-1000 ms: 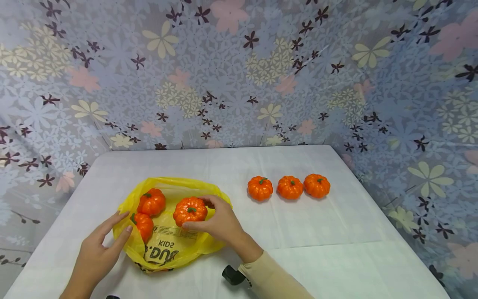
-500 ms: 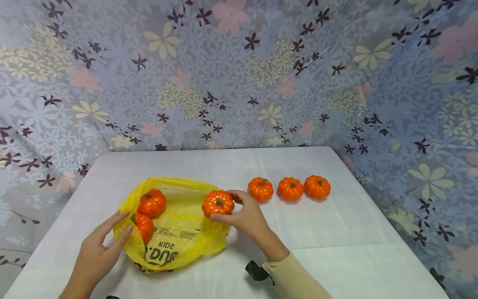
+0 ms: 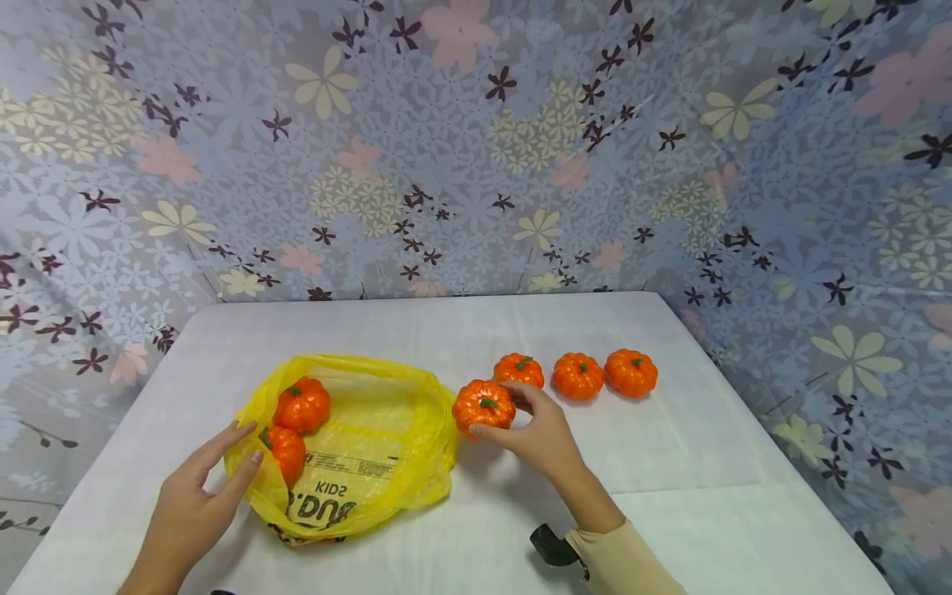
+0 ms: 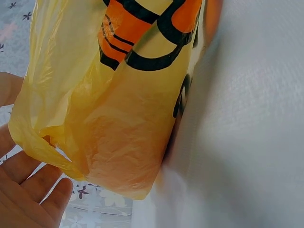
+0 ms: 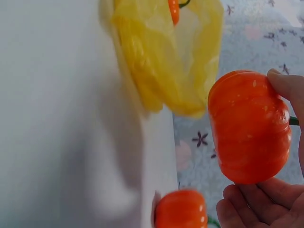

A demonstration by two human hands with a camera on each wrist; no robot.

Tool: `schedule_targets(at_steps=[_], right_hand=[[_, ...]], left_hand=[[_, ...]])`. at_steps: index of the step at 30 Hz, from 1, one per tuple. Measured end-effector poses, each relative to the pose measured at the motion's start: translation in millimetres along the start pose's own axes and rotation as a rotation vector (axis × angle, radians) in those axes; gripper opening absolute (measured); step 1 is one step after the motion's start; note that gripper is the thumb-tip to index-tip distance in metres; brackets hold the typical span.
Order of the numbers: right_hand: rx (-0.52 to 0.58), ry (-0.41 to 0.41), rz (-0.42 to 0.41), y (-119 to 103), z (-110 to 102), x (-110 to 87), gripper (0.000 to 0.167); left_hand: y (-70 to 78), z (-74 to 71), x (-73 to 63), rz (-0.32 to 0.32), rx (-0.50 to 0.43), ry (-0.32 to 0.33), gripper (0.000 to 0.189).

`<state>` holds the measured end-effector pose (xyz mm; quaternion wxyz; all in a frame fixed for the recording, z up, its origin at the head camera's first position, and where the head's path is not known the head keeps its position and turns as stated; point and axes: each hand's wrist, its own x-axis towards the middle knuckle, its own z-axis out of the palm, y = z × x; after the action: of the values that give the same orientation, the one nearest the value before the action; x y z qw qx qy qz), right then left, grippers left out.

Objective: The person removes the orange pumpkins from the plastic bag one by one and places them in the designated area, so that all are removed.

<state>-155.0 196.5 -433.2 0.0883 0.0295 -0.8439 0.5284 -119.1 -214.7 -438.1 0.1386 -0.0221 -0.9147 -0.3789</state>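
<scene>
R hand (image 3: 549,438) grips held pumpkin (image 3: 479,406), thumb nr side, fingers far side; pumpkin stem-up, no clear long axis, just off yellow bag's (image 3: 427,450) 3 o'clock rim. Nearest row pumpkin (image 3: 518,368) approx 1–2 o'clock from held one; R hand closer than L hand (image 3: 192,496), whose spread fingers touch bag at 9 o'clock.

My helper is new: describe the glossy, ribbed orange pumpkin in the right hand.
On the white cloth-covered table, find the open yellow plastic bag. By its right edge, the right hand grips the orange pumpkin. Unlike the two similar pumpkins in the bag and the three in a row, it alone is held.
</scene>
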Motion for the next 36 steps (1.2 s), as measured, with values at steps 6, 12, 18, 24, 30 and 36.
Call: schedule_targets(at_steps=[6,12,18,24,30,36], right_hand=[[-0.050,0.039,0.057,14.6,-22.0,-6.1,0.076],[-0.063,0.067,0.139,27.8,-45.0,-15.9,0.079],[-0.101,0.087,0.180,33.6,-65.8,-20.8,0.081],[-0.118,0.105,0.238,38.7,-86.6,-28.5,0.087],[-0.149,0.133,0.289,50.8,-108.5,-37.0,0.090],[-0.191,0.145,0.354,60.3,-130.0,-43.9,0.095]], left_hand=[[0.2,-1.8,0.7,0.002,0.002,-0.010,0.051],[-1.1,-1.8,0.0,-0.020,0.008,-0.036,0.052],[-2.1,-0.3,1.4,-0.016,0.012,-0.024,0.052],[-3.9,-0.5,1.5,-0.015,0.007,-0.030,0.053],[-3.5,-0.1,0.8,0.005,-0.006,-0.029,0.051],[-5.2,0.6,0.8,-0.017,0.013,-0.038,0.053]])
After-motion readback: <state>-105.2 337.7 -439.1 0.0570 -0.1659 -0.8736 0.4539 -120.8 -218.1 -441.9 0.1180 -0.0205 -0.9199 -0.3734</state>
